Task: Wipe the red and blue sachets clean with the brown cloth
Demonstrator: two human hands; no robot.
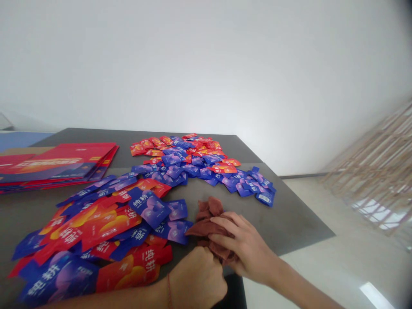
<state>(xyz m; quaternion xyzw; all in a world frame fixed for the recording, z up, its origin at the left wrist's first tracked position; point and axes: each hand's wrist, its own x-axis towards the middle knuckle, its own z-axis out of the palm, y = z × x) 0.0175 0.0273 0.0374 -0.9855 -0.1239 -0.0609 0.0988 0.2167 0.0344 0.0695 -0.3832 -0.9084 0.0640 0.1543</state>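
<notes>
My right hand (246, 244) wraps over a crumpled brown cloth (209, 227), its fingers closed on the bunched fabric. My left hand (197, 278), a fist with a thin red cord at the wrist, presses against the lower end of the cloth and seems to grip it. Just left of both hands lies a large heap of red and blue printed sachets (103, 231) with big white characters. A smaller scattered spread of similar sachets (193, 159) lies farther along the table. The cloth sits on the grey tabletop, touching the heap's edge.
A stack of flat red printed cartons (54, 165) lies at the far left of the dark grey table (289, 219). The table's right edge drops to a pale tiled floor (322, 279). A wooden lattice (370, 167) stands at the right, before a white wall.
</notes>
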